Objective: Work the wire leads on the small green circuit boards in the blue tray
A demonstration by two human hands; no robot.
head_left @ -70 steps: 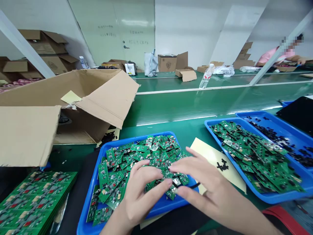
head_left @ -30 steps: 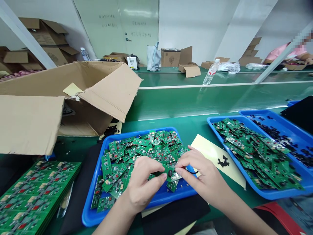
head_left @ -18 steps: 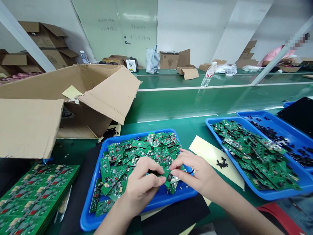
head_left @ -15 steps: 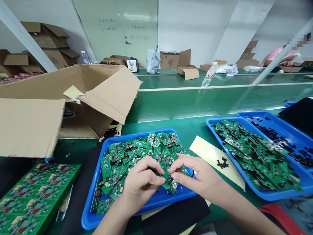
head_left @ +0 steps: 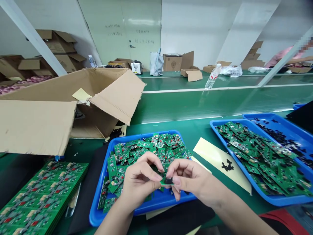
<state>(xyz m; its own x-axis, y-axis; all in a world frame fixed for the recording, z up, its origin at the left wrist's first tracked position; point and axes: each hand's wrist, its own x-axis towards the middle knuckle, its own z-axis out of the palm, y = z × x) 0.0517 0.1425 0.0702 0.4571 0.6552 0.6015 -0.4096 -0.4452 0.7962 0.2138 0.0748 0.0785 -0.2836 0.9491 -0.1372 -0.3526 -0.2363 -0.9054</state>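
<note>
Between my two hands is a small green circuit board point(head_left: 167, 184) with a black part on it, held above the near side of a blue tray point(head_left: 97, 199). The fingers of my left hand point(head_left: 140, 176) pinch the board's left end. My right hand point(head_left: 193, 179) grips its right end, thumb against the black part. Loose circuit boards point(head_left: 144, 143) lie heaped in the tray beneath. To the right, a yellow backing sheet point(head_left: 215, 156) carries a cluster of small black pieces point(head_left: 227, 165).
A second blue tray point(head_left: 259, 192) of boards stands right, beside a tray of black pieces point(head_left: 276, 133). Stacked board panels point(head_left: 44, 195) lie left, below an open cardboard box point(head_left: 36, 127). A water bottle point(head_left: 213, 76) stands on the ledge behind. Another person point(head_left: 281, 57) is far right.
The circuit board has been tilted, so it now shows nearly edge-on, and my right fingers have curled under it. The whole view has shifted slightly, moving the scene right and down.
</note>
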